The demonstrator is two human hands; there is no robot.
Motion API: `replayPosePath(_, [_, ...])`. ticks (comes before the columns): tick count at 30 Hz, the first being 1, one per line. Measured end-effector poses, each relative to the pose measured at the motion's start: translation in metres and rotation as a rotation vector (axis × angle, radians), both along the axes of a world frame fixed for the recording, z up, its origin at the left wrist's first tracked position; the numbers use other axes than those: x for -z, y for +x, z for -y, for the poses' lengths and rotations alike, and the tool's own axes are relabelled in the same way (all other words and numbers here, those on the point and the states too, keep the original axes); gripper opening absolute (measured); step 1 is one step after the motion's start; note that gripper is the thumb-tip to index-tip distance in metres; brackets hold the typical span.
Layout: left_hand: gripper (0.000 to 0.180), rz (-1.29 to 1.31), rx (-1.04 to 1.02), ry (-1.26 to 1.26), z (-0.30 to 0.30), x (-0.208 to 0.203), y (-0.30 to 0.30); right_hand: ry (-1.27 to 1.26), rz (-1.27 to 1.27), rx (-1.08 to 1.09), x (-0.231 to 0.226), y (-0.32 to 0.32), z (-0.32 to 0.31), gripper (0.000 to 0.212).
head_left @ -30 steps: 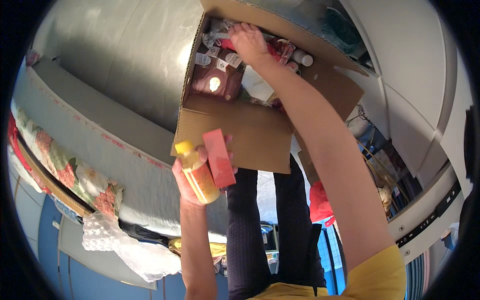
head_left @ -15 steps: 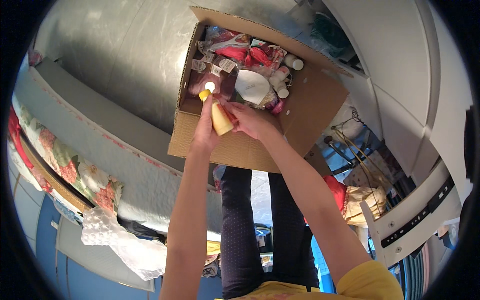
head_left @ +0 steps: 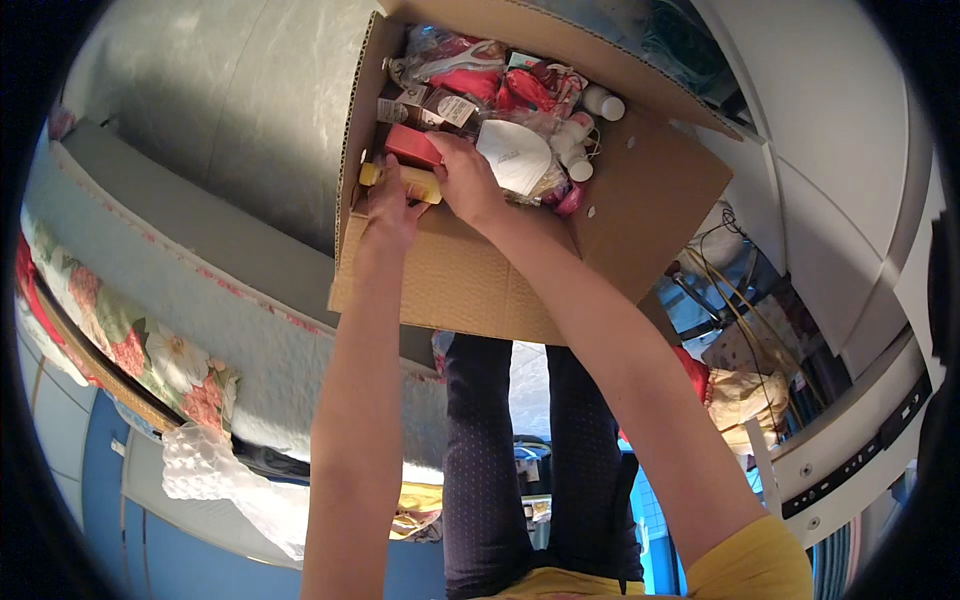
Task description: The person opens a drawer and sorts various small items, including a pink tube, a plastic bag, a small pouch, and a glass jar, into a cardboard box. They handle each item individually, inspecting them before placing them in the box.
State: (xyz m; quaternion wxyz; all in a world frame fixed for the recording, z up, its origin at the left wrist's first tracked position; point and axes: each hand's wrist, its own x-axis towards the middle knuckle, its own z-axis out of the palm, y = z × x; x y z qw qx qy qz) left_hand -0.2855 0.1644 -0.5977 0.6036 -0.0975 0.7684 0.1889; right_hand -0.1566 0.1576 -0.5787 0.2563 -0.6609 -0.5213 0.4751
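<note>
In the near left part of an open cardboard box (head_left: 480, 290), my left hand (head_left: 392, 210) is closed on a small yellow bottle (head_left: 422, 185). The bottle lies on its side, with its yellow cap pointing left. My right hand (head_left: 466, 178) grips the right end of a small red box (head_left: 410, 146), just beyond the bottle. Close to the right hand lies a white cup-shaped mask (head_left: 514, 156) in clear wrapping. Behind the red box are dark small packages (head_left: 445, 107) with pale labels. My fingers cover part of both held things.
Red items in clear plastic (head_left: 468, 82) fill the far side of the box. White bottles (head_left: 603, 103) lie at its right. A padded ledge (head_left: 250, 290) runs along the left, with bubble wrap (head_left: 230, 480) near it. White furniture (head_left: 830, 150) stands to the right.
Both hands have moved forward into the box. The yellow bottle has turned from upright-slanted to lying sideways and shifted left. The red box, mostly hidden before, now shows beyond the bottle.
</note>
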Motion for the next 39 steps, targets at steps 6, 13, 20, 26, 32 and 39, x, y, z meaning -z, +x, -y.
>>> replayPosePath(6, [0.029,0.187,-0.042,0.111,0.005,0.02,-0.017,0.117,0.144,-0.053,-0.015,0.003,0.001,0.029])
replayPosePath(13, [0.044,-0.098,0.101,0.364,0.023,-0.046,0.001,-0.153,0.04,0.478,-0.087,0.025,0.069,0.03])
replayPosePath(20, [0.051,-0.533,0.751,0.378,0.069,-0.151,-0.019,-0.176,0.723,0.709,-0.151,0.122,0.107,0.069])
replayPosePath(26, [0.058,-0.9,1.149,0.754,0.038,-0.184,-0.015,-0.181,0.817,0.67,-0.18,0.149,0.104,0.06])
replayPosePath(32, [0.042,-0.435,1.561,0.452,-0.021,-0.146,-0.045,-0.786,0.622,0.177,-0.176,0.138,0.106,0.033])
replayPosePath(39, [0.048,-0.204,1.178,0.054,-0.025,-0.158,-0.031,-0.844,0.536,0.156,-0.133,0.12,0.105,0.042])
